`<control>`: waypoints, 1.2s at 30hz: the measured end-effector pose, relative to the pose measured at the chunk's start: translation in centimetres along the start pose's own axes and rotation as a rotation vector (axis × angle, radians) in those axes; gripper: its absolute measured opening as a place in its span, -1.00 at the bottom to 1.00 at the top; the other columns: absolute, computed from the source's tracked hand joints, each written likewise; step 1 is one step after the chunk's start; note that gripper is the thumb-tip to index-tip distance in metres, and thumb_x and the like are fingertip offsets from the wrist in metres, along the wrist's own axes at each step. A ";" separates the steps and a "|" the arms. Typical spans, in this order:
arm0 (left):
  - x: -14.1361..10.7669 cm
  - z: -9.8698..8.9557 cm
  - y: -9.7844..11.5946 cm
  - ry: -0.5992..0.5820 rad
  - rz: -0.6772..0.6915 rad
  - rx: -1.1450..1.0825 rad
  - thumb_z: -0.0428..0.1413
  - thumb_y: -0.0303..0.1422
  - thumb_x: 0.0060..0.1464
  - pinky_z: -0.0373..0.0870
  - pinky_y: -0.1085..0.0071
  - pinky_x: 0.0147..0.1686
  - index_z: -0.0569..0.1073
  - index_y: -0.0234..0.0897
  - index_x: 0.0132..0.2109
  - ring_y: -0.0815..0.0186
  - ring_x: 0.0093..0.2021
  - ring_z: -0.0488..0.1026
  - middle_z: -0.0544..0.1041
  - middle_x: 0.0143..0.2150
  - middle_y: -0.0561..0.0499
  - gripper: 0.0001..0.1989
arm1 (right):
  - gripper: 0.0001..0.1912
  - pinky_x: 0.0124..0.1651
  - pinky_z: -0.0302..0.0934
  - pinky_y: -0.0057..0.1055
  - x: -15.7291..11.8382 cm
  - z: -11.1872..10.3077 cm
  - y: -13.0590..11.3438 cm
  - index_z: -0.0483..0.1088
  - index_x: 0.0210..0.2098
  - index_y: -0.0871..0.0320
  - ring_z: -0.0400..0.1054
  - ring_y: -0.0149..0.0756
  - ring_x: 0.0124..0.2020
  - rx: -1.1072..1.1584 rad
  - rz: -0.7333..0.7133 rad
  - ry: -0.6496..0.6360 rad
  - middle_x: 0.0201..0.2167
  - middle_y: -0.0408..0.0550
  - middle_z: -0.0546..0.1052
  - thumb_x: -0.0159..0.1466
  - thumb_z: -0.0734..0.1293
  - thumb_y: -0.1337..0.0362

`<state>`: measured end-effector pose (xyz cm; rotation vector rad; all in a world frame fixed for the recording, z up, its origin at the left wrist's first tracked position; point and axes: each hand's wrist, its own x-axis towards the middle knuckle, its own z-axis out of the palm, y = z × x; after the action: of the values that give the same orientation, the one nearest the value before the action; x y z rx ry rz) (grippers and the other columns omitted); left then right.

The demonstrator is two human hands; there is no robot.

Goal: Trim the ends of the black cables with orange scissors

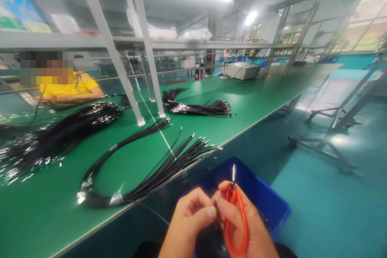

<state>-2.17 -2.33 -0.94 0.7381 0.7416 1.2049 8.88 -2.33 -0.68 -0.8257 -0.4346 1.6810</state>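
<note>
Near the bottom middle, my left hand [193,219] is closed, its thumb and index finger pinching a thin cable end [217,200]. My right hand [242,219] touches the same end with its fingertips and holds orange-handled scissors [243,225], whose narrow blades point up and look closed. Both hands nearly meet in front of the green table's edge. A curved bundle of black cables [102,161] lies on the table to the left, with its light tips fanned toward the edge. Part of the cable end is hidden by my fingers.
A blue bin [272,205] stands below my hands. Further black cable bundles [196,107] [69,133] lie on the green table [145,234]. Metal shelf posts [151,60] rise from it. A person in yellow [66,88] sits across at the left. A wheeled stand [326,145] is at right.
</note>
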 end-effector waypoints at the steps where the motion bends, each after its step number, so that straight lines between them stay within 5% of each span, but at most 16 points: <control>1: 0.0 0.0 0.0 0.016 -0.013 -0.005 0.26 -0.39 -0.14 0.30 0.46 -0.38 0.39 -0.32 -0.54 0.35 -0.48 0.40 0.50 -0.57 0.04 -0.81 | -0.66 -0.39 0.24 -0.56 -0.1 0.1 0.0 0.44 -0.34 0.11 0.33 -0.42 -0.48 -0.009 -0.011 0.001 -0.51 -0.17 0.49 -0.10 0.55 0.29; 7: 0.1 0.1 -0.4 0.123 0.041 0.099 0.28 -0.35 -0.20 0.25 0.50 -0.44 0.35 -0.30 -0.56 0.39 -0.50 0.33 0.45 -0.59 0.08 -0.76 | -0.64 -0.40 0.23 -0.58 -0.6 0.5 -0.1 0.43 -0.34 0.09 0.38 -0.40 -0.46 -0.159 -0.140 0.148 -0.50 -0.16 0.55 -0.13 0.54 0.29; 16: -0.2 1.2 -1.1 0.353 0.246 0.691 0.11 -0.32 -0.08 0.22 0.47 -0.47 0.37 -0.27 -0.56 0.35 -0.52 0.28 0.37 -0.59 0.10 -0.82 | -0.76 -0.31 0.32 -0.46 -0.3 0.9 0.8 0.39 -0.33 0.07 0.43 -0.30 -0.42 -0.421 -0.424 0.307 -0.51 -0.19 0.49 -0.02 0.42 0.23; 24: -0.5 1.2 -1.0 0.390 0.277 0.742 0.11 -0.33 -0.08 0.21 0.47 -0.45 0.40 -0.28 -0.55 0.34 -0.52 0.31 0.39 -0.58 0.09 -0.83 | -0.84 -0.36 0.30 -0.47 -0.4 0.0 1.1 0.43 -0.31 0.02 0.42 -0.32 -0.48 -0.879 -0.664 0.400 -0.46 -0.17 0.56 0.08 0.32 0.19; 27: -0.3 0.5 -0.3 0.339 0.151 0.516 0.15 -0.31 -0.11 0.20 0.48 -0.45 0.39 -0.28 -0.54 0.36 -0.51 0.29 0.41 -0.58 0.09 -0.84 | -0.83 -0.30 0.27 -0.49 -0.8 -0.5 0.4 0.43 -0.30 0.00 0.41 -0.34 -0.46 -0.872 -0.654 0.291 -0.46 -0.19 0.55 0.07 0.34 0.19; 30: -0.2 -0.4 0.7 0.271 0.032 0.315 0.19 -0.33 -0.14 0.17 0.52 -0.48 0.41 -0.29 -0.52 0.41 -0.52 0.23 0.38 -0.58 0.11 -0.86 | -0.70 -0.45 0.19 -0.54 -0.8 -1.5 -1.2 0.44 -0.30 0.04 0.31 -0.40 -0.53 -0.727 -0.376 0.033 -0.53 -0.20 0.47 0.02 0.42 0.05; 34: -0.1 -0.8 1.7 0.206 -0.029 0.190 0.20 -0.39 -0.17 0.17 0.54 -0.44 0.45 -0.32 -0.50 0.42 -0.50 0.22 0.41 -0.55 0.09 -0.91 | -0.35 -0.61 -0.09 -0.55 -0.2 -2.9 -3.1 0.47 -0.39 0.19 0.06 -0.50 -0.64 -0.589 0.006 -0.465 -0.63 -0.17 0.33 -0.12 0.36 -0.29; 36: -0.1 -0.8 1.9 0.161 -0.035 0.153 0.19 -0.41 -0.17 0.18 0.53 -0.43 0.47 -0.33 -0.50 0.42 -0.51 0.23 0.42 -0.57 0.08 -0.93 | -0.32 -0.62 -0.16 -0.55 0.2 -3.2 -3.6 0.48 -0.43 0.23 0.03 -0.52 -0.66 -0.579 0.190 -0.588 -0.67 -0.16 0.31 -0.12 0.35 -0.31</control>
<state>-3.86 -1.95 0.23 0.7563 0.9849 1.1946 13.64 -1.64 -0.56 -0.7797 -1.3274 1.9999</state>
